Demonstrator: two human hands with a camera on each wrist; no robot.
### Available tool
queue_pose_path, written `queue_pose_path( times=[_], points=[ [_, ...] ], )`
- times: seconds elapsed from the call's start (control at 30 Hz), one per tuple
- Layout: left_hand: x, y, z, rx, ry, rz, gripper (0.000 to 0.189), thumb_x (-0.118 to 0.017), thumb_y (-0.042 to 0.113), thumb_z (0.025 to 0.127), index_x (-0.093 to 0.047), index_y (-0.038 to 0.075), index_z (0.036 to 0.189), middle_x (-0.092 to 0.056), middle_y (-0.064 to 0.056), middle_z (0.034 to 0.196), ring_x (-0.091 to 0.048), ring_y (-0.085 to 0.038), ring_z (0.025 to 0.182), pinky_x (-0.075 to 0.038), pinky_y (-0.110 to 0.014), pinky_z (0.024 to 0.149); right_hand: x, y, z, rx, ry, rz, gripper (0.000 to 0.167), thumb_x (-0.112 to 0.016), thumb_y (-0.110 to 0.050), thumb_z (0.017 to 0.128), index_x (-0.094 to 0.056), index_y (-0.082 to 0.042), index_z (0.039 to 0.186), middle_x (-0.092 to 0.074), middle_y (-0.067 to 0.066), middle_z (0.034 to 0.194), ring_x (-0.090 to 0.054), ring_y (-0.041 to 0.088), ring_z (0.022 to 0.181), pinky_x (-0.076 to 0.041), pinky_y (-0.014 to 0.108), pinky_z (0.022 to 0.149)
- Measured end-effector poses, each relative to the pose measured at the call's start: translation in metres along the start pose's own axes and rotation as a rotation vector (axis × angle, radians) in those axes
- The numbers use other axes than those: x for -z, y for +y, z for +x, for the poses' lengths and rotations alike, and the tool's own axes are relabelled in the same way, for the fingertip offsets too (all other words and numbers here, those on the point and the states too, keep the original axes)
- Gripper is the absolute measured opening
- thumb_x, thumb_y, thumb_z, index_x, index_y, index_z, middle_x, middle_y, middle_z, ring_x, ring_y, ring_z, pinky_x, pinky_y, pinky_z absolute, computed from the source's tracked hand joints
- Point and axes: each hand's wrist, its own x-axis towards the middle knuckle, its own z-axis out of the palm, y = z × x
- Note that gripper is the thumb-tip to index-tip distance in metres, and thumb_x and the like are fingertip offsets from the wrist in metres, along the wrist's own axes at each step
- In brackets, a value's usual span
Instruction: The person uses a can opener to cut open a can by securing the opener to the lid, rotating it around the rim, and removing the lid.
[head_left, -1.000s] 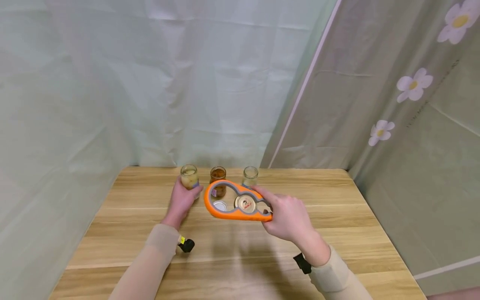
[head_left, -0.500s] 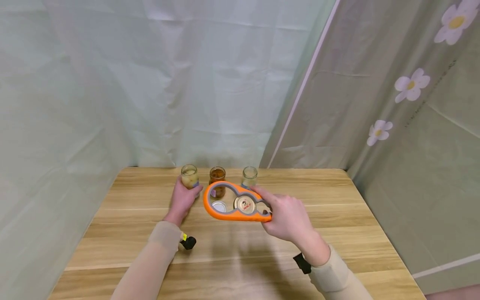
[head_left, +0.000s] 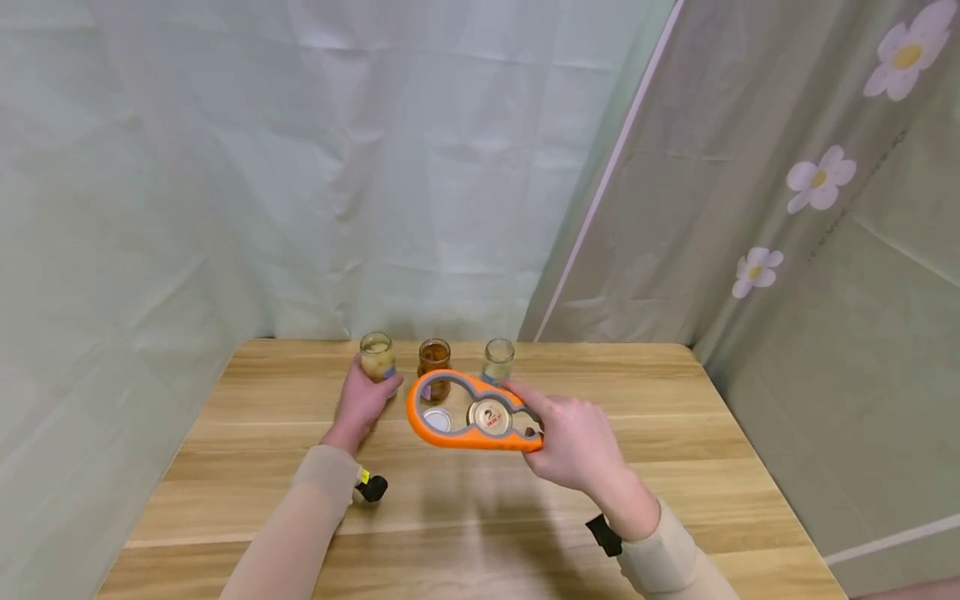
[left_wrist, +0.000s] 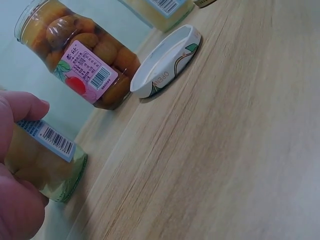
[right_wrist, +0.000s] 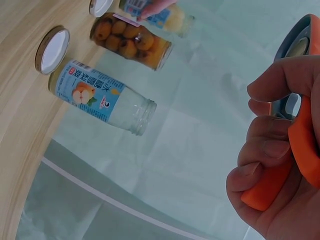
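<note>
My left hand (head_left: pixel 363 402) grips an open glass jar (head_left: pixel 377 357) of pale fruit, with a blue label (left_wrist: pixel 55 141), standing on the table at the left. My right hand (head_left: pixel 577 442) holds an orange and grey jar opener (head_left: pixel 450 441) by its handle, above the table. A gold lid (head_left: pixel 490 416) with red print sits within the opener's middle ring. Through the larger ring, a white lid (head_left: pixel 437 419) shows on the table in front of the open middle jar (left_wrist: pixel 92 55), which holds brown fruit and has a pink label.
An open jar (right_wrist: pixel 95 92) with a blue label and pale contents stands right of the middle jar. A gold-rimmed lid (right_wrist: pixel 52 50) lies at its base. Behind the wooden table (head_left: pixel 675 467) hangs a pale curtain (head_left: pixel 420 167).
The head view has tilted slightly, so the table and jars appear a little lower. Both hands keep their holds and nearly the same places.
</note>
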Motion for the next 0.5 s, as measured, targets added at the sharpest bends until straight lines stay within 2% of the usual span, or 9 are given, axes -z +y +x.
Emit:
queue_pose_path(
  times=[0.13,0.33,0.5],
  points=[
    [0.0007,0.0006,-0.0007,-0.005,-0.013,0.017,0.086,-0.079,0.016,0.095,-0.028,0.003,0.163,-0.050,-0.025,0.148,-0.048,-0.042,0.138,-0.031,-0.057,0.123,0.0002,-0.0001,-0.0008,-0.012,-0.007,-0.005,0.082,-0.078,-0.012,0.065,-0.067,-0.031,0.144,-0.062,-0.015,0.072,-0.042,0.008,0.051,-0.035,0.028,0.045],
    [0.0026,0.0009,-0.0027,-0.017,0.009,0.051,0.087,-0.084,0.019,0.093,-0.030,0.009,0.161,-0.051,-0.023,0.149,-0.048,-0.041,0.140,-0.031,-0.057,0.123,0.0009,-0.0002,-0.0004,-0.015,-0.017,-0.006,0.084,-0.078,-0.012,0.064,-0.066,-0.032,0.144,-0.062,-0.015,0.073,-0.043,0.008,0.051,-0.035,0.028,0.045],
    [0.0040,0.0013,-0.0055,-0.017,0.023,0.052,0.096,-0.087,0.019,0.091,-0.025,0.013,0.165,-0.047,-0.022,0.157,-0.045,-0.041,0.143,-0.029,-0.058,0.124,0.0008,-0.0010,-0.0005,-0.014,-0.018,-0.005,0.084,-0.080,-0.013,0.064,-0.066,-0.033,0.144,-0.064,-0.015,0.074,-0.044,0.008,0.051,-0.036,0.028,0.045]
  ],
)
